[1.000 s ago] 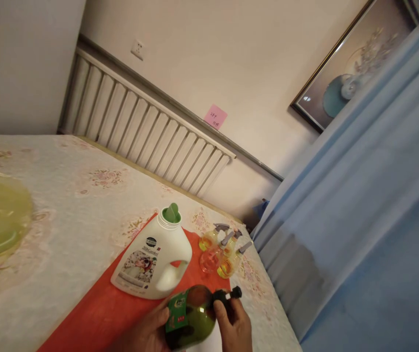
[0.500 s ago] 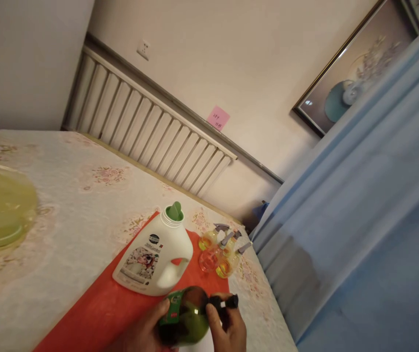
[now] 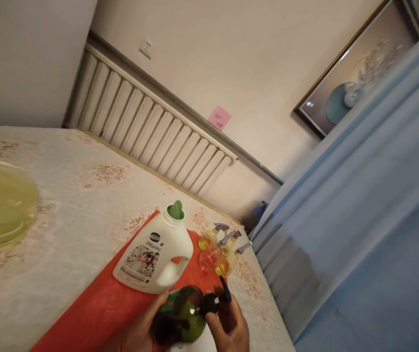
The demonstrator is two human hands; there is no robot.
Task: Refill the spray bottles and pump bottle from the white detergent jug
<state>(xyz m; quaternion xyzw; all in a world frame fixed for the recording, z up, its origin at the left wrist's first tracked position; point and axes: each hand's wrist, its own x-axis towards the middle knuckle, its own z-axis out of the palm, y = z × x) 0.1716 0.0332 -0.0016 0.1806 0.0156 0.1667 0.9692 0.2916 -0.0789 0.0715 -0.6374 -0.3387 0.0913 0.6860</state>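
Observation:
A dark green pump bottle (image 3: 185, 315) lies tilted between my hands near the bottom of the head view. My left hand (image 3: 145, 325) is wrapped round its body on the labelled side. With thumb and fingers, my right hand (image 3: 231, 325) grips the black pump head (image 3: 212, 302) at the neck. Just beyond stands a white detergent jug (image 3: 154, 259), uncapped, with a green spout in its mouth. It rests on a red cloth (image 3: 84, 313), and the pump bottle is held above that same cloth.
Several small spray bottles (image 3: 211, 256) with yellow and red liquid cluster at the cloth's far right corner. A yellowish transparent basin (image 3: 6, 200) sits at the table's left. Behind the flowered tablecloth (image 3: 66, 195) is a radiator (image 3: 146, 122); a blue curtain (image 3: 352, 220) hangs at right.
The pump head has turned, so its nozzle now points up instead of out to the right. My right fingers have shifted around it, and the bottle has rolled slightly, showing less label.

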